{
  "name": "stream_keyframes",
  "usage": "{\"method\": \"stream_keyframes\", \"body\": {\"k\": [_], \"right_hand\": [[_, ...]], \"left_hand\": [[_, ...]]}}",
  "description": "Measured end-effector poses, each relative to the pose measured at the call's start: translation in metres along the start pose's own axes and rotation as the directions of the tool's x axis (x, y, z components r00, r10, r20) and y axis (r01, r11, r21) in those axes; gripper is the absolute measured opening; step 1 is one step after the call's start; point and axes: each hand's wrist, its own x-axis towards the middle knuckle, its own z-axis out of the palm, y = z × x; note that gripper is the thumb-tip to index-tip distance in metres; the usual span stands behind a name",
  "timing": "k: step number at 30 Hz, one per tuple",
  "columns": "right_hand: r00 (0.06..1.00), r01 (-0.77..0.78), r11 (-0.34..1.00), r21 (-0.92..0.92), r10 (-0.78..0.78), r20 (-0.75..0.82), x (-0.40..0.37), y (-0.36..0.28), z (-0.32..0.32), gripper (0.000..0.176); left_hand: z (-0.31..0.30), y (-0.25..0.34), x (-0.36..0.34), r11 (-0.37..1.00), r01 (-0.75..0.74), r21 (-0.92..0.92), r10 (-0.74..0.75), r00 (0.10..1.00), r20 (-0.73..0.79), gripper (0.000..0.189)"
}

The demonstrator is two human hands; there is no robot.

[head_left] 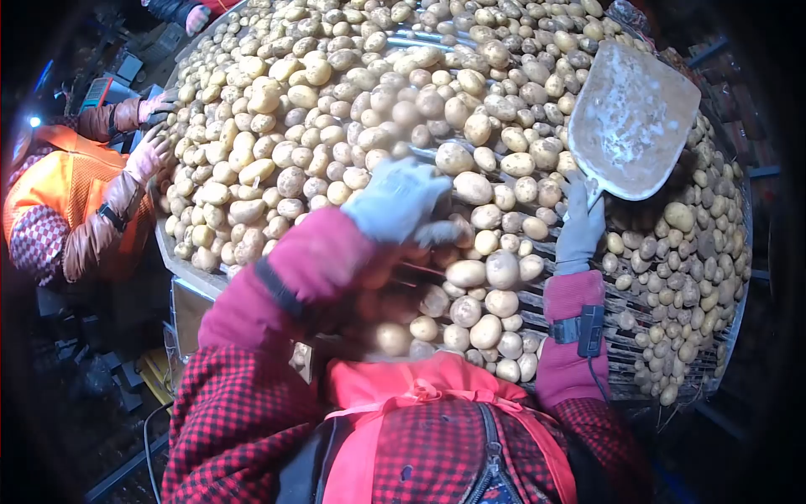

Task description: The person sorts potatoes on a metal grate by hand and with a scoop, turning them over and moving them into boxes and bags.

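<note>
A broad, worn scoop (634, 122) with pale smears is at the upper right, above the potatoes. My right hand (579, 225), in a grey glove, is closed on its short handle. My left hand (399, 202), also gloved, reaches over the middle of the potato heap (294, 160). Motion smears its fingers, and I cannot see whether a potato is in them. Several potatoes beside it are blurred as well. Loose potatoes (487, 332) lie between my two arms, on a slatted surface (621, 311).
At the left edge, a person in an orange vest (80, 181) has gloved hands at the potatoes. Another person's gloved hand (198, 18) shows at the top left. A raised rim (189, 273) borders the table. More potatoes (680, 290) lie along the right side.
</note>
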Motion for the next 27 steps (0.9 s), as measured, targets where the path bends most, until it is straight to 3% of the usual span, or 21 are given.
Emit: {"method": "stream_keyframes", "body": {"k": [3, 5, 7, 9, 11, 15, 17, 18, 21, 23, 25, 27], "right_hand": [[0.999, 0.040, 0.998, -0.047, -0.040, -0.001, 0.002, 0.009, -0.005, 0.043], [0.996, 0.094, 0.991, -0.095, -0.094, 0.011, 0.011, 0.024, -0.011, 0.044], [0.990, 0.088, 0.988, 0.130, -0.101, 0.098, 0.022, 0.035, -0.013, 0.045], [1.000, 0.017, 0.997, -0.078, -0.017, 0.009, 0.007, 0.011, -0.007, 0.046], [0.999, -0.001, 0.998, -0.070, 0.003, 0.036, 0.005, 0.006, -0.005, 0.049], [0.995, -0.083, 0.995, -0.047, 0.086, 0.049, -0.006, -0.017, 0.004, 0.051], [0.995, -0.088, 0.995, -0.037, 0.089, 0.048, -0.008, -0.022, 0.007, 0.052], [0.997, -0.075, 0.996, -0.047, 0.076, 0.023, -0.008, -0.020, 0.008, 0.053], [0.988, -0.144, 0.989, 0.018, 0.142, 0.053, -0.009, -0.026, 0.010, 0.054], [0.994, -0.100, 0.995, 0.014, 0.099, 0.055, -0.005, -0.017, 0.005, 0.055], [0.996, -0.059, 0.998, 0.014, 0.058, 0.072, -0.001, -0.012, 0.003, 0.056], [0.996, -0.076, 0.997, 0.031, 0.074, 0.048, -0.002, -0.013, 0.005, 0.055]], "left_hand": [[0.000, 0.026, -0.054, 0.998, -0.019, 0.056, 0.026, 0.993, -0.119, 0.051], [0.013, 0.037, -0.089, 0.995, 0.063, 0.072, -0.056, 0.994, -0.095, 0.034], [0.019, 0.043, -0.123, 0.993, 0.009, 0.120, 0.005, 0.993, -0.119, 0.031], [0.028, 0.056, -0.157, 0.984, 0.039, 0.171, -0.017, 0.991, -0.130, 0.025], [0.040, 0.056, -0.187, 0.976, 0.087, 0.200, -0.044, 0.976, -0.213, 0.025], [0.020, 0.008, -0.215, 0.848, 0.412, 0.332, -0.297, 0.890, -0.345, 0.032], [0.013, -0.029, -0.239, 0.772, 0.401, 0.493, -0.193, 0.887, -0.420, 0.029], [0.019, -0.045, -0.250, 0.821, 0.486, 0.301, -0.311, 0.822, -0.477, 0.028], [0.016, -0.071, -0.249, 0.771, 0.467, 0.433, -0.274, 0.858, -0.435, 0.031], [0.019, -0.099, -0.233, 0.777, 0.526, 0.346, -0.273, 0.777, -0.568, 0.033], [0.004, -0.114, -0.211, 0.650, 0.716, 0.254, -0.418, 0.616, -0.668, 0.037], [-0.013, -0.122, -0.200, 0.553, 0.735, 0.392, -0.325, 0.624, -0.711, 0.040]]}}
